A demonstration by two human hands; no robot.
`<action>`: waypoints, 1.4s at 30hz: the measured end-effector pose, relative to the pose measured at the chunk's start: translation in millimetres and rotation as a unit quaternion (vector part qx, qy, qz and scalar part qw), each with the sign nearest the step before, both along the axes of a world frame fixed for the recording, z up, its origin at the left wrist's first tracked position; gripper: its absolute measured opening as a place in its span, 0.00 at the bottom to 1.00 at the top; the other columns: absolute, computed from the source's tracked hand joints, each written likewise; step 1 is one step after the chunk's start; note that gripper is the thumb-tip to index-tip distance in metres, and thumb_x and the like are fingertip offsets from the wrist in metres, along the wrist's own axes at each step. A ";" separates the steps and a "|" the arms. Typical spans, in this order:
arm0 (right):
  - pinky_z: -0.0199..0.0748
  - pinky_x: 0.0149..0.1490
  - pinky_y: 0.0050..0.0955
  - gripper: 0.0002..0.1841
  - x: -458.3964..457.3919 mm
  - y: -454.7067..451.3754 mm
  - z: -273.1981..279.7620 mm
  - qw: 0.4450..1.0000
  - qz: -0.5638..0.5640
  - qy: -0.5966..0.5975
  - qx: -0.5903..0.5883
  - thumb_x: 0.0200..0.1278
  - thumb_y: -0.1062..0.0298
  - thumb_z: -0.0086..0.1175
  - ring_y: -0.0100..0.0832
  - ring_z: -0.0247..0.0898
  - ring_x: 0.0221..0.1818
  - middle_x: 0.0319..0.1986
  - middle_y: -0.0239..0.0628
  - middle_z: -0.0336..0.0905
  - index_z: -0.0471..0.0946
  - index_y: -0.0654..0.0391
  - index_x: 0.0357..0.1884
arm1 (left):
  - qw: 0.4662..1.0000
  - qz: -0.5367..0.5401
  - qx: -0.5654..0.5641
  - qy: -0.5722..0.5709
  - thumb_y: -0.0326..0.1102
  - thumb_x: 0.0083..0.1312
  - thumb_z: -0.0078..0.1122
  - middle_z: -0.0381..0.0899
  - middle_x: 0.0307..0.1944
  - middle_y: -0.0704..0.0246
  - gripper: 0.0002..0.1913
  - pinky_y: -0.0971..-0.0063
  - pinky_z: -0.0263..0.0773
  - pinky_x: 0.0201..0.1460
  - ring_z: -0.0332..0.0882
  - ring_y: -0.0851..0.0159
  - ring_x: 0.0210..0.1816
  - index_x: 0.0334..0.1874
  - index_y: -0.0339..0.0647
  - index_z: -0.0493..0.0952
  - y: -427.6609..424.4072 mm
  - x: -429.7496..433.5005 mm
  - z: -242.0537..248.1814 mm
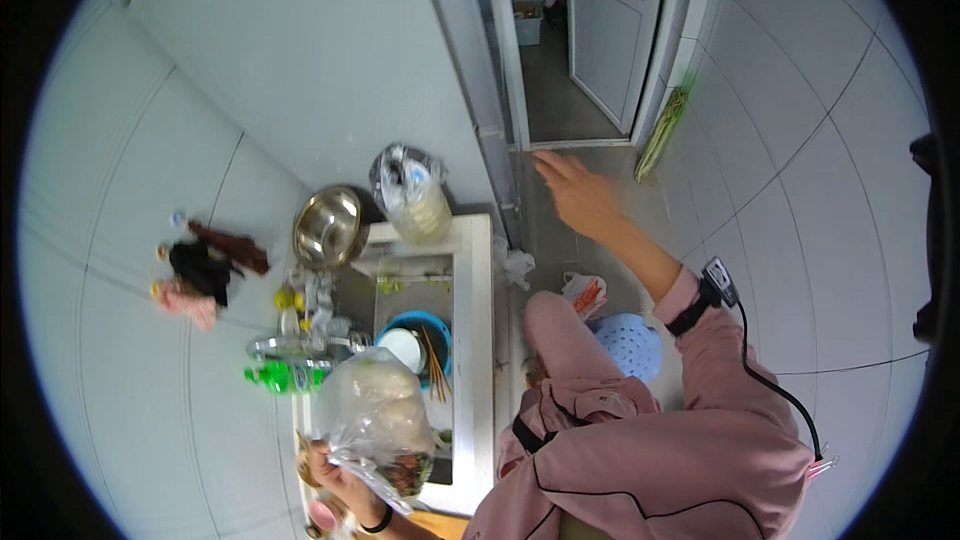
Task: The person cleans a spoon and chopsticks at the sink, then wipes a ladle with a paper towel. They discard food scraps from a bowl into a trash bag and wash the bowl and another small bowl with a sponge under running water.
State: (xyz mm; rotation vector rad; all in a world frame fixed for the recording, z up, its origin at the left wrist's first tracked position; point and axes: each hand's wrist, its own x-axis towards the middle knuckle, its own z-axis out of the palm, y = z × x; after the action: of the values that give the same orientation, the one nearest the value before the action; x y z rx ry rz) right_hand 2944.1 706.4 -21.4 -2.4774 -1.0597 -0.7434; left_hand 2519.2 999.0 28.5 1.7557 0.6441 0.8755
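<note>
My left hand [337, 476] grips a clear plastic bag [367, 420] by its gathered side, above the sink's edge. Pale round lumps like steamed buns [390, 382] show through the plastic, with something dark red-brown and green [409, 471] at the bag's lower end. Outstretched over the floor near the doorway, my right hand [581, 195] is empty, slightly blurred, its fingers extended. Below the bag the sink [412, 281] holds a blue basin [445, 326] with a white bowl [400, 349] and several chopsticks [435, 367]. The bag hides part of the sink.
A steel bowl [328, 229] and another filled plastic bag [420, 217] stand at the sink's far end. A green bottle [285, 376] lies beside the faucet [349, 343]. On the floor are a blue perforated basket [630, 345] and plastic bags [585, 292]. Green stalks [661, 135] lean by the door [606, 37].
</note>
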 end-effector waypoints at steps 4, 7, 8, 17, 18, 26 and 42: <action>0.80 0.46 0.35 0.23 95.6 52.9 23.6 0.995 0.034 -0.029 -0.086 0.54 0.74 0.53 0.40 0.69 0.52 0.67 0.37 0.61 0.74 0.66 0.55 | 0.998 -0.036 -0.026 -0.049 0.30 0.64 0.56 0.70 0.29 0.75 0.08 0.83 0.63 0.38 0.65 0.77 0.32 0.30 0.40 0.66 -18.1 92.6 10.5; 0.76 0.50 0.34 0.23 146.8 78.8 35.6 0.990 -0.003 -0.073 -0.122 0.56 0.74 0.53 0.37 0.69 0.49 0.64 0.36 0.62 0.74 0.63 0.57 | 0.998 -0.052 0.002 -0.031 0.29 0.63 0.55 0.67 0.26 0.76 0.08 0.83 0.61 0.35 0.62 0.77 0.30 0.29 0.40 0.66 -39.1 154.5 8.5; 0.75 0.51 0.34 0.23 163.2 81.6 35.3 0.987 0.015 -0.097 -0.129 0.56 0.73 0.53 0.37 0.69 0.48 0.63 0.36 0.63 0.74 0.62 0.56 | 0.999 -0.037 -0.001 -0.022 0.28 0.62 0.54 0.66 0.26 0.77 0.07 0.83 0.60 0.35 0.62 0.78 0.30 0.29 0.40 0.65 -47.6 174.4 5.1; 0.73 0.22 0.42 0.13 261.8 88.5 22.9 0.938 0.324 0.083 -0.094 0.64 0.68 0.47 0.44 0.76 0.22 0.26 0.53 0.75 0.68 0.58 0.50 | 0.998 -0.052 0.011 0.026 0.32 0.68 0.52 0.76 0.33 0.66 0.16 0.74 0.73 0.33 0.74 0.68 0.31 0.56 0.36 0.70 -113.2 313.3 -40.5; 0.74 0.21 0.42 0.12 268.6 90.8 21.8 0.919 0.371 0.116 -0.065 0.64 0.70 0.45 0.46 0.76 0.21 0.24 0.56 0.75 0.69 0.57 0.49 | 1.000 -0.001 -0.030 0.006 0.33 0.68 0.53 0.77 0.35 0.65 0.17 0.74 0.74 0.34 0.74 0.67 0.31 0.58 0.37 0.69 -126.9 330.2 -44.6; 0.55 0.22 0.25 0.24 283.6 93.1 3.4 0.873 0.399 -0.280 -0.023 0.59 0.65 0.48 0.20 0.56 0.17 0.20 0.26 0.69 0.74 0.67 0.56 | 0.966 0.241 0.034 0.082 0.38 0.68 0.56 0.73 0.47 0.60 0.21 0.66 0.72 0.48 0.73 0.65 0.44 0.61 0.44 0.63 -238.2 371.4 9.2; 0.71 0.38 0.28 0.05 459.9 -205.1 -9.0 0.727 0.481 -0.490 0.006 0.63 0.58 0.53 0.23 0.70 0.30 0.33 0.19 0.75 0.78 0.42 0.31 | 0.971 0.079 -0.081 -0.209 0.27 0.55 0.69 0.76 0.28 0.74 0.09 0.82 0.66 0.33 0.71 0.76 0.29 0.29 0.35 0.74 -265.8 521.3 30.1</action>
State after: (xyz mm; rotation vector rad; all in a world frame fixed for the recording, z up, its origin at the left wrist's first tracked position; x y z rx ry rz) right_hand 3403.9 501.2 -30.3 -0.9777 -2.3256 -1.6127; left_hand 3040.5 733.2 58.6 1.3303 0.5607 1.2239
